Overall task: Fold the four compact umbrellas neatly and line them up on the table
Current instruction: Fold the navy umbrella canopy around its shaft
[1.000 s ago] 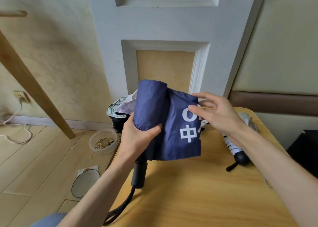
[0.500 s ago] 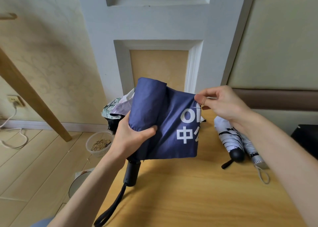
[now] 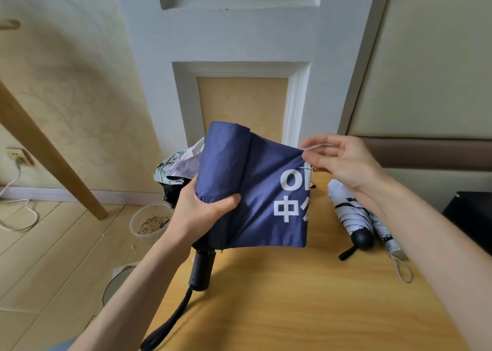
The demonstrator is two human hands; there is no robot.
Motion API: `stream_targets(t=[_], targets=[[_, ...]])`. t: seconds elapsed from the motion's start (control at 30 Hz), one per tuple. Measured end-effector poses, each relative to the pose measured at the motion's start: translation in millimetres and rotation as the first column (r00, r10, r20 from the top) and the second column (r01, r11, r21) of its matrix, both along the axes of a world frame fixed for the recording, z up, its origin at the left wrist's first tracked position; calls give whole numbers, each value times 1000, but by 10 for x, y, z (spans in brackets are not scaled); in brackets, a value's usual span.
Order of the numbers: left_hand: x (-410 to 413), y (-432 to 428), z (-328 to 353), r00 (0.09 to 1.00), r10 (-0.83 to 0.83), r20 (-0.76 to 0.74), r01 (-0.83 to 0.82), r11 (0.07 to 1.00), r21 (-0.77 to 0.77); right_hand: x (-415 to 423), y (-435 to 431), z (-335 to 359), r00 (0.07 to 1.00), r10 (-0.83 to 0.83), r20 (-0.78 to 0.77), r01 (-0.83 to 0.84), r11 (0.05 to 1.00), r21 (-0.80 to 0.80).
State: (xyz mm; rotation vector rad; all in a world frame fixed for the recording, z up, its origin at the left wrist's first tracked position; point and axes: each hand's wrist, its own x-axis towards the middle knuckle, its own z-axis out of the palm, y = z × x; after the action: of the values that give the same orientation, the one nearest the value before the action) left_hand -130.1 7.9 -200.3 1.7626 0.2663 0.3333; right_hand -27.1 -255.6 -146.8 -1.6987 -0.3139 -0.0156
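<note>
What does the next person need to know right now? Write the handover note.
Left hand: gripping the rolled part of the navy umbrella, held above the table.
Right hand: fingers pinching the loose flap's top corner.
Done, it seems: white striped umbrella and silver umbrella lie folded side by side at the right.
Left: finish wrapping the navy one, fold the floral umbrella behind it, line up all four.

A lived-in home room is showing here: patterned wallpaper [image 3: 66, 84] filling the upper left, plank flooring [image 3: 53, 257] and a wall socket [image 3: 16, 155] sitting lower left.
</note>
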Motion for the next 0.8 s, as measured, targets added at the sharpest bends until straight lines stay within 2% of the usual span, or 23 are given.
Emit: stream_targets(t=[0.07,0.1,0.2,0.27,0.33,0.4,0.47,0.57,0.7,0.8], targets=[[-6,-13,1,1000,8,-12,-9,999,-32,-48,31,18,994,50,-96,-34,986,162],[-9,-12,3,1000,16,-18,-17,999,-40,-75,51,21,983,90,-161,-61,982,181],[-18,-13,13,999,43,-16,-44,997,-61,-125,111,-51,959,119,-258,-136,989,-52],[-12,-14,7,997,78,-5,-78,993,-84,-112,159,-140,982,-1,-187,-26,990,-142],[-5,-20,-6,993,115,-1,-114,987,-115,-80,190,-216,989,-104,-104,92,989,-118],[0,-31,-16,990,140,2,-138,980,-142,-90,251,-254,991,-109,-77,106,994,-41],[6,-33,-28,990,144,2,-141,977,-159,-108,317,-273,990,-55,-128,62,997,53],[8,-17,-30,990,137,16,-133,981,-141,-146,382,-226,981,39,-192,-19,995,101],[17,-19,-43,991,134,22,-131,985,-109,-109,418,-145,981,-151,-123,168,975,147],[31,-42,-45,991,130,28,-125,985,-120,-100,494,-159,971,-222,-93,234,961,148]])
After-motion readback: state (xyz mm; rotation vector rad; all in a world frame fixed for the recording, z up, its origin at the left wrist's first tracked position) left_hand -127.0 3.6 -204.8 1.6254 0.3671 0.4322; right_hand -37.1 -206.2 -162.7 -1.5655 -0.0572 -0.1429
